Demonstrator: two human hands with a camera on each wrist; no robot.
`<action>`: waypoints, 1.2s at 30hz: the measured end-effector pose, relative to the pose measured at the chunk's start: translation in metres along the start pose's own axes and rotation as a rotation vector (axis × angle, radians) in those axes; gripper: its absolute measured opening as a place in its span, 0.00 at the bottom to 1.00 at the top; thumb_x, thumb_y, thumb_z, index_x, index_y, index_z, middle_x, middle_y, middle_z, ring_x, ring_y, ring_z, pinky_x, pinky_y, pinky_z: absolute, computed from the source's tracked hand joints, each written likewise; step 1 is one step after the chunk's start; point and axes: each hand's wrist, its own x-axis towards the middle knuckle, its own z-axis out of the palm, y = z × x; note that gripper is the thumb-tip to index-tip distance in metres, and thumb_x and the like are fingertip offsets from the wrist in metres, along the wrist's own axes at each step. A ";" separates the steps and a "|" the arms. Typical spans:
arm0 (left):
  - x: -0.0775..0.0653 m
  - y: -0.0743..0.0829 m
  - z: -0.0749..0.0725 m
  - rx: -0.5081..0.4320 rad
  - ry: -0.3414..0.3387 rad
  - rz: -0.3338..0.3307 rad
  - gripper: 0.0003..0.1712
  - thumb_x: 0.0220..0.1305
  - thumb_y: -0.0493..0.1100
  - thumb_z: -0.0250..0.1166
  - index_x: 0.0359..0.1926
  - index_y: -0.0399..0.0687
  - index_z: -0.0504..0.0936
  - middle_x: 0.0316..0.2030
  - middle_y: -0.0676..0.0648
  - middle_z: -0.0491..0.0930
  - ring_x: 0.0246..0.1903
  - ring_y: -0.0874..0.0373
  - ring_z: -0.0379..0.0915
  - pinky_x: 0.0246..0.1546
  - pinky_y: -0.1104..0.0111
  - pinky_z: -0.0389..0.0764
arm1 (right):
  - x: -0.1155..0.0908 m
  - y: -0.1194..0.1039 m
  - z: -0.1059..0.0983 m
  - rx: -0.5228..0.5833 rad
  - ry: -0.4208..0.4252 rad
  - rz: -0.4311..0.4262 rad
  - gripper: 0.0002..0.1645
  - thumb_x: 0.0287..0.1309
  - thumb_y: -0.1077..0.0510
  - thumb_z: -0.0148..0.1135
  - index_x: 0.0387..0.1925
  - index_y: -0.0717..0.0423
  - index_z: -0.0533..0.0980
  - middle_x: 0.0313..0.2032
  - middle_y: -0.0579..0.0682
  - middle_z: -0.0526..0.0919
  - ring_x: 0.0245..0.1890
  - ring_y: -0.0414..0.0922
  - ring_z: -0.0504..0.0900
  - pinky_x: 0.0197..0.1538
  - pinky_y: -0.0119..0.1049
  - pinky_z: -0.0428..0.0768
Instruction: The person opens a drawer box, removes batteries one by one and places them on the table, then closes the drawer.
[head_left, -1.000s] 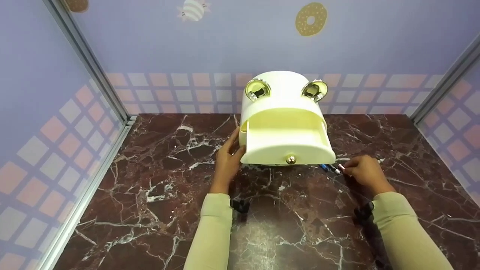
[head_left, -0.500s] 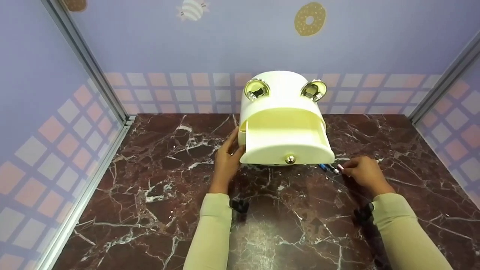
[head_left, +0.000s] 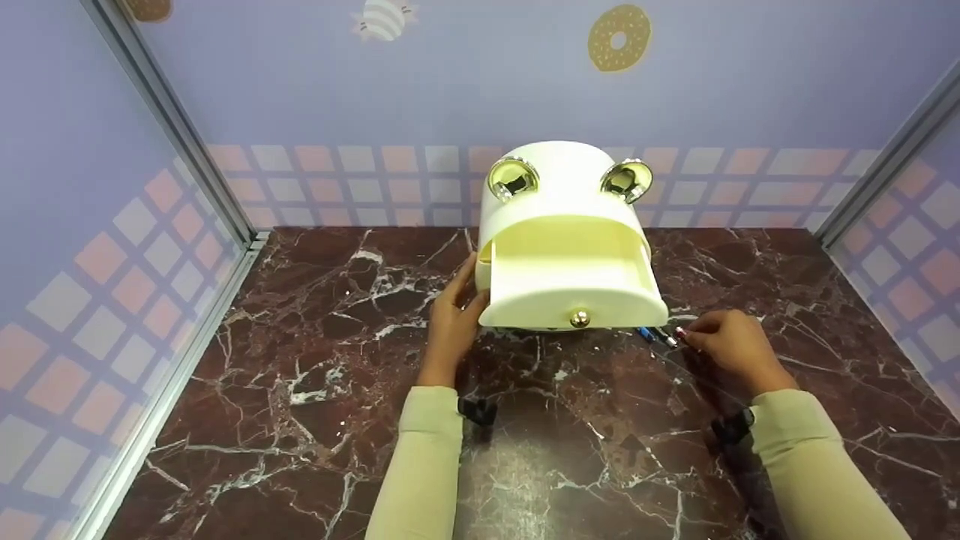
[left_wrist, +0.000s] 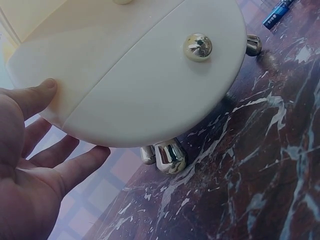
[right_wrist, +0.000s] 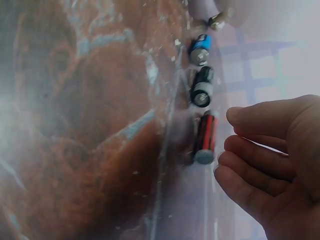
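A cream-white desktop drawer box (head_left: 559, 172) with two round gold ear-like ornaments stands at the back of the table. Its upper drawer (head_left: 574, 307) is pulled out, with a gold knob at the front. My left hand (head_left: 454, 322) rests against the box's left side; in the left wrist view the thumb lies on its face and straight fingers touch the curved edge. Beside the box's right front, a blue battery (right_wrist: 201, 47), a black battery (right_wrist: 202, 85) and a red-and-black battery (right_wrist: 205, 135) lie in a row. My right hand (head_left: 731, 345) has its fingertips beside the red-and-black one, loosely bent.
The tabletop (head_left: 300, 450) is dark red marble-patterned. A purple patterned wall (head_left: 337, 97) stands behind the box, and side panels close in left and right. Shiny silver feet (left_wrist: 170, 157) carry the box, and a round silver knob (left_wrist: 198, 47) sits on its lower front.
The view shifts very slightly. My right wrist moves a little to the right while the fingertips stay by the red-and-black battery. The left hand and the box keep their places.
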 end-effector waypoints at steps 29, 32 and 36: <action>0.000 0.003 0.001 0.006 0.000 -0.005 0.33 0.67 0.42 0.62 0.71 0.60 0.64 0.66 0.45 0.71 0.63 0.50 0.70 0.57 0.59 0.80 | -0.019 -0.055 -0.033 0.041 0.160 -0.055 0.11 0.55 0.56 0.68 0.39 0.58 0.85 0.35 0.56 0.88 0.31 0.49 0.84 0.35 0.40 0.78; -0.003 0.014 0.001 0.007 0.000 -0.005 0.33 0.67 0.39 0.62 0.71 0.55 0.64 0.66 0.42 0.70 0.64 0.47 0.70 0.57 0.59 0.80 | -0.025 -0.065 -0.037 0.050 0.204 -0.095 0.10 0.55 0.57 0.68 0.38 0.57 0.85 0.35 0.56 0.88 0.31 0.49 0.83 0.35 0.36 0.78; -0.008 0.030 0.000 0.006 0.002 0.012 0.33 0.66 0.36 0.61 0.71 0.46 0.64 0.64 0.37 0.71 0.62 0.44 0.71 0.55 0.60 0.81 | -0.033 -0.079 -0.042 0.058 0.280 -0.154 0.09 0.53 0.59 0.70 0.38 0.56 0.85 0.35 0.55 0.88 0.30 0.44 0.82 0.34 0.21 0.75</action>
